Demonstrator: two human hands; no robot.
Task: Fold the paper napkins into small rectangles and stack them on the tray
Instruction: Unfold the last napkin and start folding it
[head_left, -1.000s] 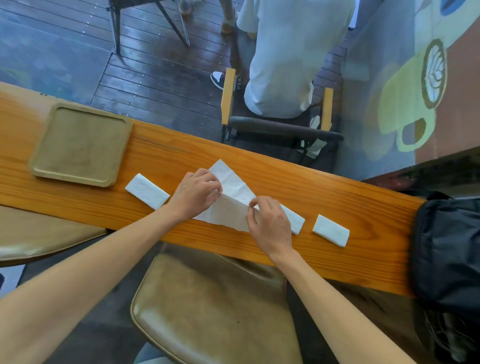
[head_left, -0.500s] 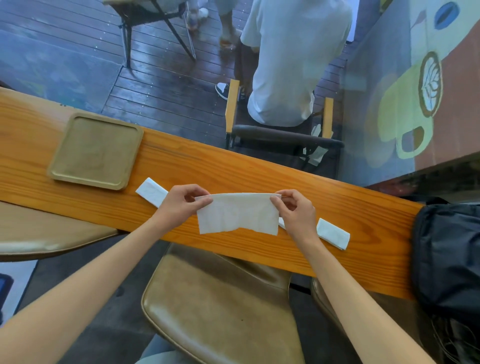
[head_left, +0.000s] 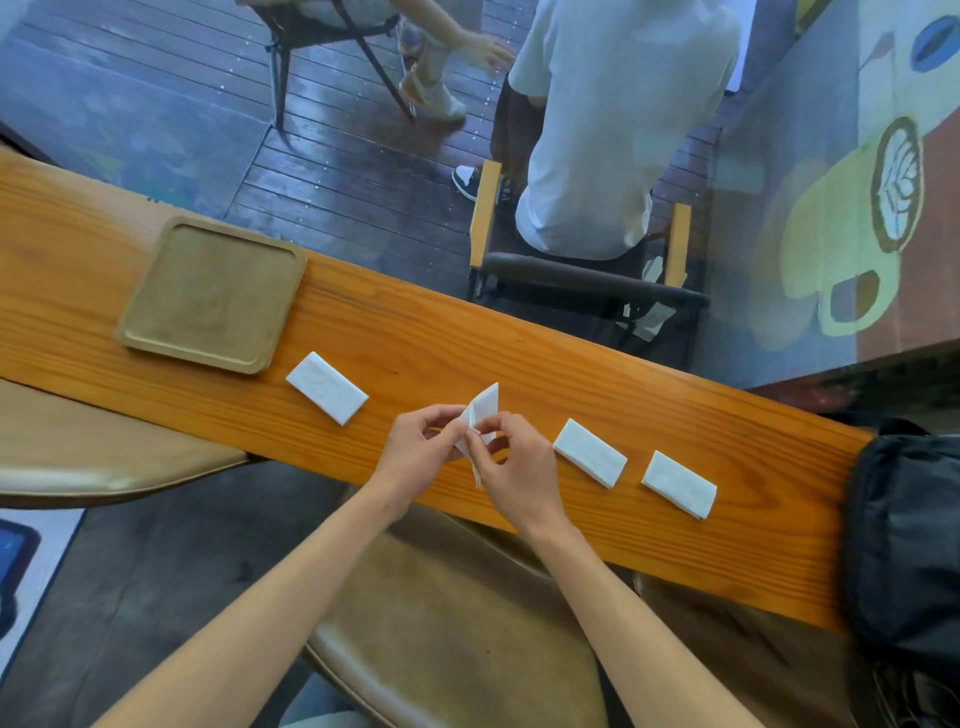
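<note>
The napkin (head_left: 480, 415), spread wide between the hands half a second ago, is now folded narrow, pinched by left hand (head_left: 421, 451) and right hand (head_left: 511, 467) brought together above the tabletop (head_left: 519, 358). The tray (head_left: 156, 340) stays empty.

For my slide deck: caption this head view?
Both hands fold a napkin over the counter; three folded napkins wait, tray empty.

No words, labels or numbers can be read anywhere — napkins, tray and counter all plain.
</note>
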